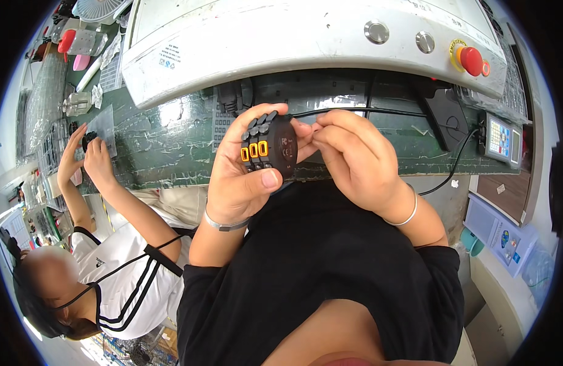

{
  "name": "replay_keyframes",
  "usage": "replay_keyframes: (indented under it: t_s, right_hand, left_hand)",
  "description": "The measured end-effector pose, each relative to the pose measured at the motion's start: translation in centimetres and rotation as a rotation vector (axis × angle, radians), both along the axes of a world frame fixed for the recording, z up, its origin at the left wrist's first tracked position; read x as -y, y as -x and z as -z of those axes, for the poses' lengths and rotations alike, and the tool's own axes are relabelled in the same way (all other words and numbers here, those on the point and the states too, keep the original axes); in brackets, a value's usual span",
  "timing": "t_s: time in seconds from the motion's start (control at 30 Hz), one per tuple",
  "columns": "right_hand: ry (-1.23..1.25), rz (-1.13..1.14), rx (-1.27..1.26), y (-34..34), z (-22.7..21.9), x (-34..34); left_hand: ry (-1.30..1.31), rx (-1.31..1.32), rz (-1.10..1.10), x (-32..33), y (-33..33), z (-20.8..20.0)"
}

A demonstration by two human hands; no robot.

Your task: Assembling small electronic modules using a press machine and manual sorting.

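My left hand [236,177] grips a black rounded device [286,146] above the green bench. Several dark keys and three orange-framed rectangles [254,150] show on its left side. Its flatter face, with small pale print, is turned to the right. My left thumb presses along its lower edge. Just right of it, my right hand [358,158] has thumb and fingertips pinched together. Whatever lies between them, if anything, is too small to make out. A black cable [355,110] runs from behind the device's top toward the right; whether it joins the device I cannot tell.
A large white machine housing [306,36] with metal buttons and a red emergency knob [470,61] overhangs the green bench [184,143]. On the right stand a black angled stand [440,116] and a keypad meter [502,141]. At left a co-worker's hands [89,160] handle a small black part.
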State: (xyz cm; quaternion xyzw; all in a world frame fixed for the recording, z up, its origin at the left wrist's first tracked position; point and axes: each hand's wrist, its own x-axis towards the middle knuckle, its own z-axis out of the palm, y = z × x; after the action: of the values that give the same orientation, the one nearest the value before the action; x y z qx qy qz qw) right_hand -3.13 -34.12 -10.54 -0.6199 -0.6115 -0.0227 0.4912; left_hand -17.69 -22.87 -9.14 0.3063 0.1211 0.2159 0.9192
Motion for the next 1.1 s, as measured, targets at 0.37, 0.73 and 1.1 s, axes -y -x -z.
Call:
replay_keyframes:
  t_s: [0.37, 0.73, 1.1]
  right_hand:
    - [0.087, -0.069, -0.229, -0.6, -1.1, 0.5]
    - [0.129, -0.108, -0.315, -1.7, -1.0, 0.2]
    - [-0.053, -0.022, 0.097, -1.7, -0.8, 0.0]
  left_hand:
    - [-0.128, -0.017, 0.059, 0.4, -0.1, -0.2]
    - [-0.008, -0.059, 0.029, 0.5, -0.4, -0.8]
    - [0.033, -0.050, -0.010, 0.8, -0.5, -0.9]
